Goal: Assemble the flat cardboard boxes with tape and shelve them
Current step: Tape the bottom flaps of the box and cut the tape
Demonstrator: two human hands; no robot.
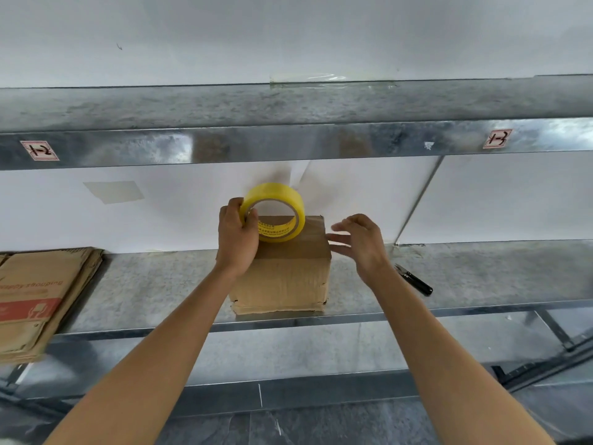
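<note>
A small brown cardboard box (282, 281), already folded into shape, is standing on the grey galvanised metal shelf (481, 271), close to its front edge. The left hand (237, 234) is gripping a yellow roll of packing tape (272, 213), with the thumb hooking inside the core and the fingers curling round the outer rim. It is holding the roll upright over the left part of the box's top face. The right hand (359, 242) is hovering at the box's upper right edge with its fingers straight and spread and the palm facing the box; blur is hiding whether the fingertips are touching the cardboard. At the left end of the shelf, a stack of flat cardboard boxes (41, 300) with red printing is lying with its near end hanging over the front edge, well apart from the standing box. A pair of black-handled snips (414, 279) is lying on the shelf just beyond the right wrist. Above, an upper shelf beam (288, 142) is carrying two red-and-white stickers (40, 150), and a white wall (160, 220) is closing the back.
</note>
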